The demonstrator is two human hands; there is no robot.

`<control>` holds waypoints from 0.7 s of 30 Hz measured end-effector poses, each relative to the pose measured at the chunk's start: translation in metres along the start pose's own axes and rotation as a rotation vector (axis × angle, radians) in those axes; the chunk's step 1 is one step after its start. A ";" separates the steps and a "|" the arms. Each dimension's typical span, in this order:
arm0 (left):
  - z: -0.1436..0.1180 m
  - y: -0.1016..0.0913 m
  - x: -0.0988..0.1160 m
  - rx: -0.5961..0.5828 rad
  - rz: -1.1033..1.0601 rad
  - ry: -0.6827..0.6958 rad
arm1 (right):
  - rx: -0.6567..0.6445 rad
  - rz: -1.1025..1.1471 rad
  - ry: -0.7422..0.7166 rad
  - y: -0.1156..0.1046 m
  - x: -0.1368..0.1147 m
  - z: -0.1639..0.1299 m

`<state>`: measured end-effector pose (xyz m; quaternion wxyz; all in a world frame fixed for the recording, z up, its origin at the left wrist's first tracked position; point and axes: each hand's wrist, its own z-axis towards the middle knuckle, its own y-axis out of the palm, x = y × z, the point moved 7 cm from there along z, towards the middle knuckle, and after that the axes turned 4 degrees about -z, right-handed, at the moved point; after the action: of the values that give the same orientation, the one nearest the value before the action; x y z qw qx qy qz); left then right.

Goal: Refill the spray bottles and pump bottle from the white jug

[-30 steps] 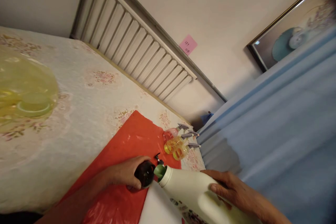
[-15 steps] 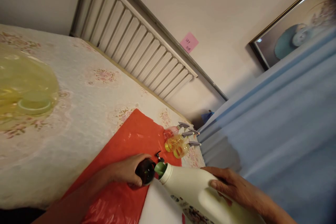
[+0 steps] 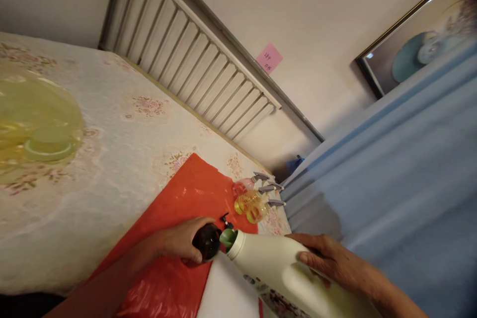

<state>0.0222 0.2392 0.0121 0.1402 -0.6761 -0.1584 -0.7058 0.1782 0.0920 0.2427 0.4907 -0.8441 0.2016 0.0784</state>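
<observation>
My left hand is wrapped round a dark brown bottle, which I see from near its top. My right hand grips a large pale jug, tilted so that its green pouring spout points at the bottle's mouth. Spout and bottle meet or nearly touch; whether liquid flows I cannot make out. Just beyond them, a black pump top lies on the red plastic sheet. Under the jug shows a white surface.
Several spray bottles, with yellow or pink liquid and grey triggers, stand past the pump top. At left, a yellowish transparent basin or bag rests on the flowered tablecloth. A radiator runs along the wall; a blue curtain hangs right.
Hardly anything differs. Both hands, the bottle and the tilted jug keep their places, with only a slight shift of the view.
</observation>
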 end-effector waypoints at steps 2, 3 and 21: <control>-0.001 0.000 0.001 -0.004 -0.006 0.004 | 0.001 -0.002 -0.006 -0.001 0.001 0.000; -0.001 0.000 0.001 -0.008 -0.014 0.002 | 0.001 -0.003 -0.007 -0.001 0.001 0.000; -0.002 0.001 0.005 0.008 -0.017 0.047 | -0.005 -0.011 0.010 -0.002 -0.003 0.000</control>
<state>0.0203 0.2379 0.0166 0.1405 -0.6573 -0.1635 -0.7222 0.1766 0.0939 0.2449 0.4878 -0.8469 0.1992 0.0721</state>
